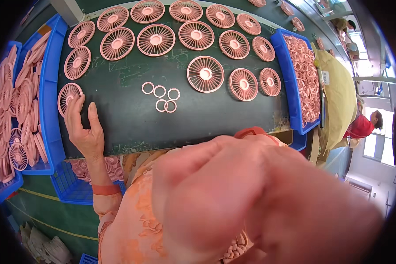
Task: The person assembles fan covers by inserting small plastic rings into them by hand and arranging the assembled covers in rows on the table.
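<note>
My left hand (86, 130) rests at the left side of the dark green tabletop. Its fingertips lie on the rim of a pink spoked plastic disc (68, 97), while the thumb stands apart; the hand is open. Very close to the camera, my right hand (211, 193) is large and blurred, so its fingers and anything in them cannot be made out. Several thin pink rings (159, 91) lie in a small group mid-table. Rows of similar spoked discs (156, 39) are laid flat along the far side, and a few (243, 84) sit toward the right.
Blue crates of pink discs (26, 101) stand at the left. On the right, a blue crate (293, 88) holds many pink rings. Another blue crate (77, 187) sits below the table's near edge. A person in red (361, 127) is farther off at right.
</note>
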Demonstrator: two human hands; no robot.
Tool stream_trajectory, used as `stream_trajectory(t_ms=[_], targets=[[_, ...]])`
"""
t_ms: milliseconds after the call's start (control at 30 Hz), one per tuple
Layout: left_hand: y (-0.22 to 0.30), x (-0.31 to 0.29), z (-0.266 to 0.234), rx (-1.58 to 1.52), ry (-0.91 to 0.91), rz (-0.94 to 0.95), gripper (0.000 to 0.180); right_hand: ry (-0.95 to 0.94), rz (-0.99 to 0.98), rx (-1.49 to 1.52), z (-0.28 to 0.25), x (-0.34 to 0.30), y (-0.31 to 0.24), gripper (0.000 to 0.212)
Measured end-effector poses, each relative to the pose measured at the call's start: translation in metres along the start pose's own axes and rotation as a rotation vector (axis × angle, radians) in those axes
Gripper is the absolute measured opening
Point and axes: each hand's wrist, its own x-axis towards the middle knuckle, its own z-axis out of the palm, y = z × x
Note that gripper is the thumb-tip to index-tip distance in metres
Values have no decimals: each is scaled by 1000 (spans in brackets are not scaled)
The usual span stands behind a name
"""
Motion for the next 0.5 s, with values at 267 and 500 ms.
stream_trajectory(t_ms=[267, 500], targets=[[2, 2, 2, -17, -21, 12, 27, 4, -92, -83, 14, 15, 24, 19], [0, -8, -4, 38, -10, -20, 28, -26, -163, -159, -149, -39, 11, 20]])
